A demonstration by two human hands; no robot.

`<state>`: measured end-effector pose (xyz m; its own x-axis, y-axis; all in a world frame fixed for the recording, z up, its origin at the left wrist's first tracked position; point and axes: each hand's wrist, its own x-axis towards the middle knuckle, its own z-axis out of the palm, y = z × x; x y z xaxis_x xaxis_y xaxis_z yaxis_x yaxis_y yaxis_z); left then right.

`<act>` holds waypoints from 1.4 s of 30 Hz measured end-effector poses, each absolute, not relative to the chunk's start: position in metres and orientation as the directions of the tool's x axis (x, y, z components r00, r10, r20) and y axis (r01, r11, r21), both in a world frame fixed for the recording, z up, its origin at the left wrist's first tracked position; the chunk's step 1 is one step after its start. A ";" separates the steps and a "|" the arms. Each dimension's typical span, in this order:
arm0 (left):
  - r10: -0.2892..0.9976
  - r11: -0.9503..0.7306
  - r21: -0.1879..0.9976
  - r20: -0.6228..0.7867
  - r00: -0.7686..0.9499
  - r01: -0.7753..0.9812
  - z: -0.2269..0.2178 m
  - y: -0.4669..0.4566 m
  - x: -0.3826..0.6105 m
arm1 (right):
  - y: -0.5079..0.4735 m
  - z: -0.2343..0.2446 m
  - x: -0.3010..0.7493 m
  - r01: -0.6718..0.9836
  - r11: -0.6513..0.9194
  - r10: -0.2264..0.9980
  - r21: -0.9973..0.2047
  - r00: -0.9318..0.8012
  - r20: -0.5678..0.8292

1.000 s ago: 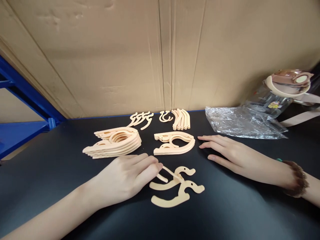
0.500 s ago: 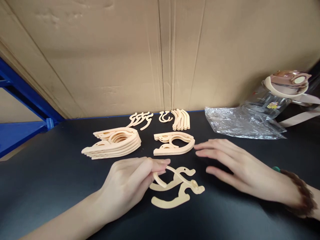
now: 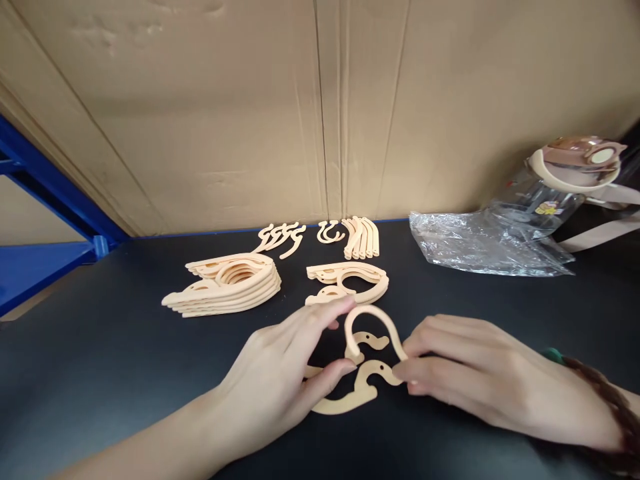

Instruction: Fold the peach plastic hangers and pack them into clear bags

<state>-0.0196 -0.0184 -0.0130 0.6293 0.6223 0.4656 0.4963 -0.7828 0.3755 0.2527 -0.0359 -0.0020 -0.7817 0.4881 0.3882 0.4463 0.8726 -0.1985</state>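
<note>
My right hand [image 3: 465, 377] pinches the lower end of a beige hanger hook [image 3: 373, 311], which stands raised with its curve upward. My left hand [image 3: 285, 367] is open beside the hook, thumb and index finger apart, its fingertips close to the hook's curved end; whether they touch it I cannot tell. Below the hook, two flat beige hanger arms [image 3: 345, 403] lie on the black table, partly covered by my left hand. Just beyond my fingers rests a small stack of folded hangers [image 3: 373, 293].
A taller stack of folded hangers [image 3: 250, 293] is at left. Along the back lie several loose hanger arms [image 3: 285, 239], loose hooks [image 3: 329, 233] and a row of curved pieces [image 3: 363, 237]. At right are a clear plastic bag [image 3: 475, 247] and a strapped bottle [image 3: 555, 193]. Cardboard [image 3: 225, 120] stands behind.
My right hand has moved in to grip the hook's lower end. My left hand has let go of the hook and opened. The hook has been tilted upright from lying low.
</note>
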 end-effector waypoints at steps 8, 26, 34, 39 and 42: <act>0.622 -0.774 0.365 0.282 0.731 0.517 -0.017 -0.033 -0.015 | -0.014 -0.003 0.285 0.565 0.821 0.552 -0.076 -0.754 0.357; 0.513 -0.858 0.238 0.335 0.790 0.456 -0.017 -0.020 -0.015 | -0.019 -0.007 0.278 0.560 0.824 0.557 -0.084 -0.775 0.299; 0.545 -0.832 0.303 0.291 0.786 0.465 -0.016 -0.024 -0.013 | -0.036 -0.017 0.253 0.516 0.855 0.493 -0.058 -0.772 0.402; 0.538 -0.836 0.285 0.264 0.801 0.468 -0.012 -0.026 -0.010 | -0.037 -0.022 0.250 0.509 0.853 0.509 -0.116 -0.761 0.403; 0.543 -0.834 0.272 0.251 0.801 0.480 -0.012 -0.025 -0.011 | -0.036 -0.023 0.251 0.498 0.861 0.494 -0.103 -0.770 0.405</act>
<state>-0.0106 -0.0252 -0.0120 0.8013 0.5433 0.2506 0.4803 -0.8338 0.2722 0.2513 -0.0360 -0.0230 -0.7698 0.4938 0.4045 0.4983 0.8609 -0.1026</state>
